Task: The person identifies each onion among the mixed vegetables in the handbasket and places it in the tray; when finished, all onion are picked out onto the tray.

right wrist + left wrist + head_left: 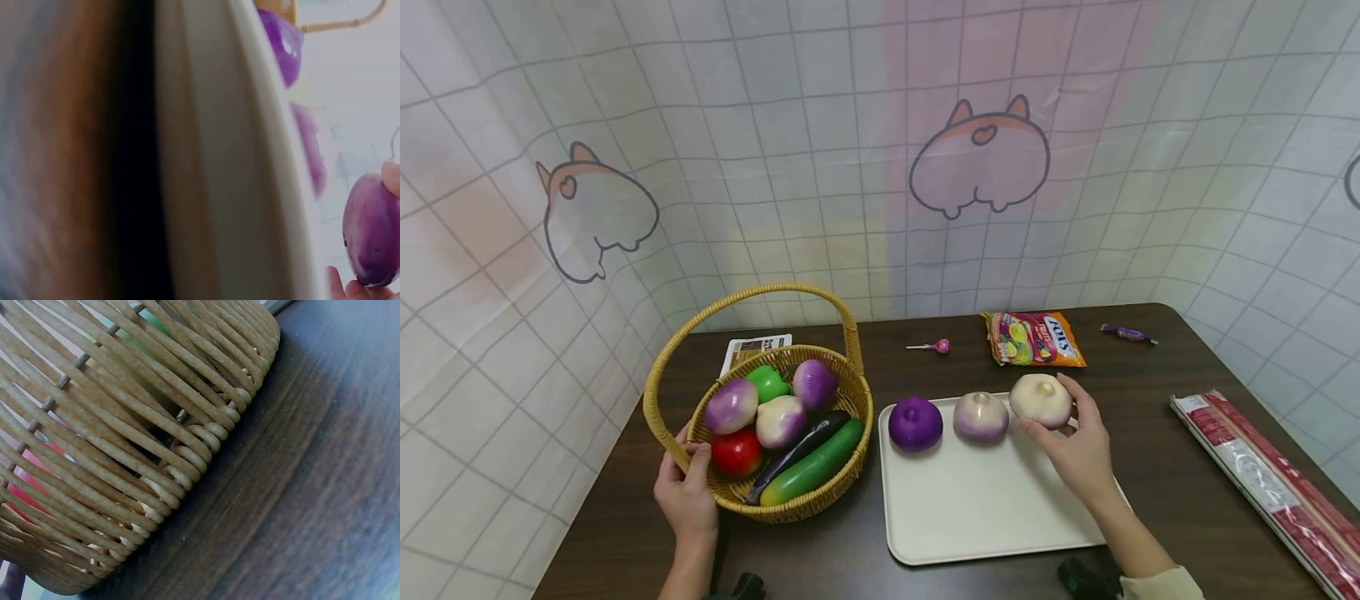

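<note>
My left hand [688, 487] grips the rim of a yellow wicker basket [820, 502], close to the foot of its handle. Inside lie a red tomato [737, 453], a green pepper [767, 384], an eggplant [801, 450], a cucumber [814, 465] and several purple-and-white onions [781, 422]. With thumb and fingers my right hand [1078, 450] holds a pale onion [1041, 400] over the back right of the cream tray [985, 517]; its purple side [372, 231] shows in the right wrist view. A dark purple onion [915, 423] and a whitish-purple onion [981, 417] sit along the tray's back edge.
Behind the tray lie a lollipop [942, 346], a candy bag [1037, 339] and a purple wrapped candy [1127, 334]. A long red-and-white package [1262, 475] lies at the right. A printed packet [752, 348] is partly hidden behind the basket.
</note>
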Demonstrator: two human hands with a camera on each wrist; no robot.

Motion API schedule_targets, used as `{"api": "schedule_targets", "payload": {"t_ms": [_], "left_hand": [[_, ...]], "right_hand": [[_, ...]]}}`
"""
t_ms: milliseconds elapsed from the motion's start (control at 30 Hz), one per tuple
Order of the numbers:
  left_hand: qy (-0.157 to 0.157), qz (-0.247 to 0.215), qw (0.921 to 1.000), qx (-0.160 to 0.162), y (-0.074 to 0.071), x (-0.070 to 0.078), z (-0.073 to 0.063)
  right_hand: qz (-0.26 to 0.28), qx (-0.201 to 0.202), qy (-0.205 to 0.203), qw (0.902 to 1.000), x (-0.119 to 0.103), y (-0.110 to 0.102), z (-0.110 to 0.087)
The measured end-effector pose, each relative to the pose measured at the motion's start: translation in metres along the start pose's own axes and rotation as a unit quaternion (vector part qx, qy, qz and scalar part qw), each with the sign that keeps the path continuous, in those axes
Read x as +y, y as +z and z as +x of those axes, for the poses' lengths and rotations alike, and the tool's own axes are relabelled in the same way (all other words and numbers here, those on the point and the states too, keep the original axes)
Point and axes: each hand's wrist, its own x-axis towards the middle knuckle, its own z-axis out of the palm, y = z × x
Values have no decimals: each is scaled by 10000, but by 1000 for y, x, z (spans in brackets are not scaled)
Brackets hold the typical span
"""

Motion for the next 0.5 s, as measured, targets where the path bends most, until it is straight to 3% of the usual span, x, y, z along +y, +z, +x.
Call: {"api": "schedule_targets", "payload": {"t_ms": [300,500], "left_hand": [[94,-9,10000,-9,2,2,-1],[88,82,9999,37,2,2,-1]], "right_hand": [[-207,116,596,9979,20,-9,6],[-404,229,716,9964,29,-7,5]]}}
